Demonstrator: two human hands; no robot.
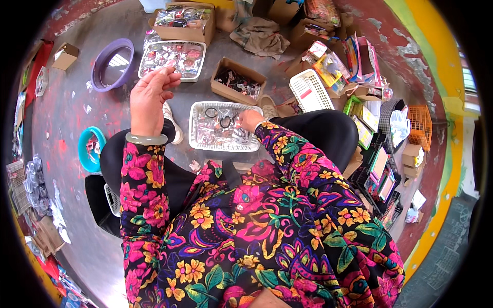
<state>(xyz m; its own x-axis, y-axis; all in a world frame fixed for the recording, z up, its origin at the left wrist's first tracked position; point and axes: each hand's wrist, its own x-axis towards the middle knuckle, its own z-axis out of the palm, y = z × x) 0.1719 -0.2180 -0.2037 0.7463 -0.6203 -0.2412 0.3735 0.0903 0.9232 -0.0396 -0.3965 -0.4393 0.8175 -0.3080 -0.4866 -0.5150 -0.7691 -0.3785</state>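
Note:
My left hand (150,100), with a pale bangle (146,139) at the wrist, is raised by the near edge of a white basket (191,79) full of small clear packets. Its thumb and fingertips are pinched together; whatever may be between them is too small to make out. Closer to me, between my legs, is another white basket (193,128) holding clear packets and dark rings (225,122) that look like hair ties. My right hand (250,120) reaches over this basket's right side, fingers curled down at the packets. What its fingertips grip is hidden.
A cardboard box (226,92) of dark small items stands beyond the near basket. Farther back is a box of packets (203,31). A purple basin (96,72) and a teal basin (82,149) sit at left. An upturned-looking white basket (308,84) and heaped goods lie at right.

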